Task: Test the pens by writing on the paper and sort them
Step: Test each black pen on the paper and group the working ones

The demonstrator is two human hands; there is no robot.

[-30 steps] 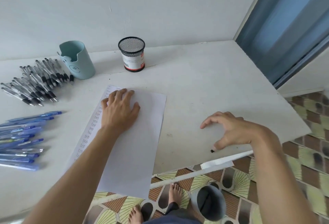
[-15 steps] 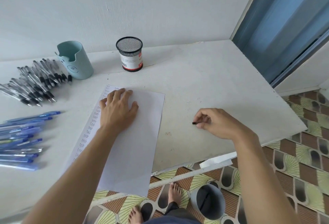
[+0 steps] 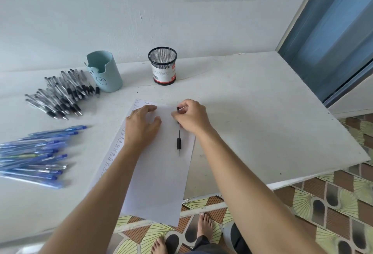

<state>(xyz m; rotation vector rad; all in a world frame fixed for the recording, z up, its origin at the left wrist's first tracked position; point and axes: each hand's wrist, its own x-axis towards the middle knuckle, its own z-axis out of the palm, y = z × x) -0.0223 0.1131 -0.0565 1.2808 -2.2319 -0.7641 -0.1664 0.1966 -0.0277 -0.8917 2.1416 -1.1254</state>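
A white table [image 3: 252, 122] stands against a white wall, and a paper [image 3: 161, 183] lies on it with its near end hanging over the edge. The pen [image 3: 179, 143] being tested is over the paper's right half, its black grip and tip pointing back at the person. To write it probably has to be turned tip-down first. The free space right of the "Test" column along the paper's left edge looks the best spot for a short stroke. The sheet overhangs, so firm pressure should keep it from sliding.

The left hand [image 3: 142, 126] lies flat on the paper's far half, fingers spread and holding nothing. The right hand [image 3: 191, 117], at the paper's far right, has its fingers curled round the pen's upper end. I cannot tell whether the pen is lifted.

Left of the paper lie black pens [image 3: 60, 96] and blue pens [image 3: 36, 158]. Beyond it stand a blue cup [image 3: 105, 72] and a mesh cup [image 3: 163, 66].
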